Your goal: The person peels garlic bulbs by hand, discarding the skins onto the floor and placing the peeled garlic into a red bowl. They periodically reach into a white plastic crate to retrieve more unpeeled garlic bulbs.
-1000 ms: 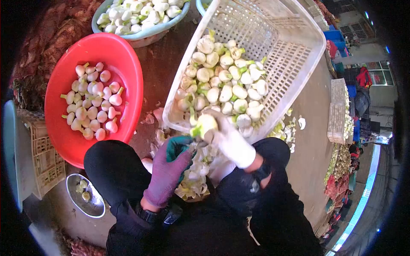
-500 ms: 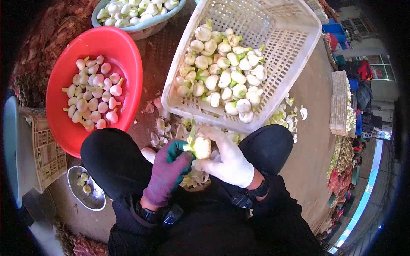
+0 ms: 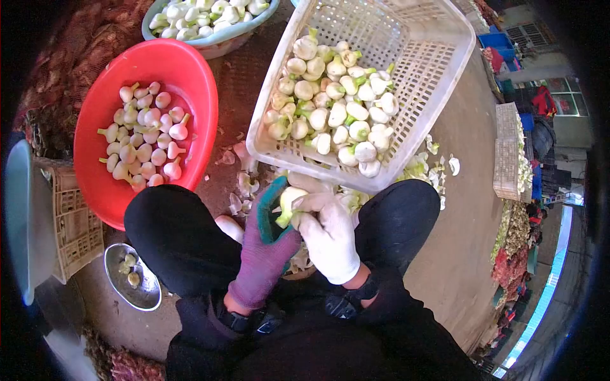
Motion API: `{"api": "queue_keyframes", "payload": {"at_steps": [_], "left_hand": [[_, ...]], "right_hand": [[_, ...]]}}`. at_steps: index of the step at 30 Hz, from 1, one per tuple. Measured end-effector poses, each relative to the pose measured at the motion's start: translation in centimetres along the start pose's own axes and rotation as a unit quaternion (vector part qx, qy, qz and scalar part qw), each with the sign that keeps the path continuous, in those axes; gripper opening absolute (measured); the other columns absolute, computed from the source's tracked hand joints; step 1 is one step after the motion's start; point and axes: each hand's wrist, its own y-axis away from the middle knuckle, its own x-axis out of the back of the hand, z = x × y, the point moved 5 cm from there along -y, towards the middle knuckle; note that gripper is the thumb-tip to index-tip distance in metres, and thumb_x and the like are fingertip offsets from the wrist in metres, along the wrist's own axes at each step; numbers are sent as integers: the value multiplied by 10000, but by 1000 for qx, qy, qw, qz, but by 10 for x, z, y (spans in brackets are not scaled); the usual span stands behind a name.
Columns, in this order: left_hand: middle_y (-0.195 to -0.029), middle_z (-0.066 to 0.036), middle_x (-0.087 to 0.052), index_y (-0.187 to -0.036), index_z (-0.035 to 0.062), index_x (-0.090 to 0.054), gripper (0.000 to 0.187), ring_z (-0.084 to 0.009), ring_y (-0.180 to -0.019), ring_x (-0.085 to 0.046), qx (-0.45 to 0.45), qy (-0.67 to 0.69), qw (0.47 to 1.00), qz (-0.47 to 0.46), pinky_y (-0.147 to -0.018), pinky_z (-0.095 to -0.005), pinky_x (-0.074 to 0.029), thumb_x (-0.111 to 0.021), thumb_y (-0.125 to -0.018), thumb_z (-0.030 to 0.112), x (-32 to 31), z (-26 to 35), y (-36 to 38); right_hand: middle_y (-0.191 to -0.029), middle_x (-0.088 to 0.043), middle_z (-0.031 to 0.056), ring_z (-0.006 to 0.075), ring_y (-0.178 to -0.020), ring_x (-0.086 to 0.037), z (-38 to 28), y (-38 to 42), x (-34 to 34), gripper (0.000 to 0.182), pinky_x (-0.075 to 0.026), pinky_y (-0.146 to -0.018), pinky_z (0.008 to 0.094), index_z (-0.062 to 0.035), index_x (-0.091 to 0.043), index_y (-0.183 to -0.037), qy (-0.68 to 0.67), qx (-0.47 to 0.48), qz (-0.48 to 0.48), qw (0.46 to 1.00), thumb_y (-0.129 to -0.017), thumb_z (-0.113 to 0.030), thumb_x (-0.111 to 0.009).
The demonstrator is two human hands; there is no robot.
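i had one white bulb (image 3: 291, 200) in front of me, up between my knees. my right hand (image 3: 330, 244), in its white glove, was clamped on it, thumb and finger pinching its side. my left hand (image 3: 262, 251), in its purple and green glove, was spread wide around it; i could not tell if it touched.

half a second before, my left hand was closed in on the bulb, and a long green leaf stuck up at twelve o'clock. now that leaf was gone, and a short green stub pointed to seven. i think that meant this bulb had less to take off.

from the bulb, the white crate (image 3: 438, 70) of bulbs sat at one o'clock, the red tub (image 3: 95, 159) with pinkish bulbs at ten, and the metal bowl (image 3: 150, 289) at eight. loose peels (image 3: 246, 185) lay near, at eleven.
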Motion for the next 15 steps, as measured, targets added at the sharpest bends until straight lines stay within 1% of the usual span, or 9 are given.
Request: {"api": "queue_keyframes", "payload": {"at_steps": [2,3,5,7,9,11,12,13,15], "left_hand": [[-1300,-88,-476,-1347,37,-427,610,-184,-1175,-486,-6,-4,1000,4,-1030,-330,-390,-636,-778,-25,4,-12,-2],[-1290,-89,-478,-1347,32,-425,606,-185,-1159,-499,-11,-6,1000,9,-1016,-325,-405,-619,-778,-39,4,-10,-4],[-1275,-85,-488,-1339,28,-436,582,-173,-1133,-511,46,64,997,2,-982,-312,-429,-603,-784,-26,3,-1,0],[-1260,-81,-498,-1331,23,-446,559,-161,-1107,-523,102,131,986,0,-947,-298,-452,-586,-791,-13,5,1,2],[-1105,-79,-587,-1320,44,-463,523,-167,-1029,-580,123,171,977,-41,-830,-313,-508,-613,-827,135,11,1,3],[-1128,-80,-593,-1328,40,-466,550,-181,-1034,-588,157,202,966,-30,-852,-304,-499,-610,-814,172,17,11,6],[-1156,-83,-589,-1333,35,-468,563,-177,-1040,-587,150,165,974,-42,-868,-297,-491,-609,-809,188,18,20,5],[-1184,-86,-586,-1337,29,-470,578,-174,-1046,-585,141,128,980,-54,-884,-290,-483,-608,-804,204,20,25,4],[-1302,-67,-515,-1348,34,-470,564,-127,-1080,-533,146,87,981,-93,-870,-247,-469,-594,-804,119,25,25,0]], "right_hand": [[-1128,-607,168,239,-997,-607,-24,-2,-4,200,-494,-835,341,-8,-542,-987,155,138,1,978,-812,81,-584],[-1128,-607,168,239,-997,-607,-27,0,-3,200,-494,-835,341,-8,-542,-987,156,138,1,978,-812,81,-584],[-1166,-607,165,243,-1034,-599,-26,2,3,162,-484,-865,328,-10,-545,-986,57,76,-4,995,-839,57,-562],[-1190,-605,164,248,-1012,-618,-18,6,13,122,-515,-842,334,-12,-537,-1008,-147,-81,51,984,-888,0,-525],[-1021,-639,134,215,-846,-651,-22,5,25,145,-577,-682,336,-20,-521,-1053,-261,-155,95,948,-932,-53,-447],[-919,-635,113,201,-830,-650,3,2,41,160,-563,-666,331,-23,-530,-1059,-196,-154,41,968,-927,-63,-448],[-823,-616,124,218,-738,-629,11,-5,45,158,-510,-667,329,0,-571,-1011,95,-154,-51,982,-867,-49,-529],[-954,-632,193,293,-866,-633,6,-2,41,226,-510,-740,378,-13,-590,-1044,345,-47,-139,927,-835,-100,-594],[-1059,-606,206,351,-970,-596,2,7,38,329,-491,-797,420,-44,-607,-1081,417,41,-135,898,-772,-130,-682]]}}
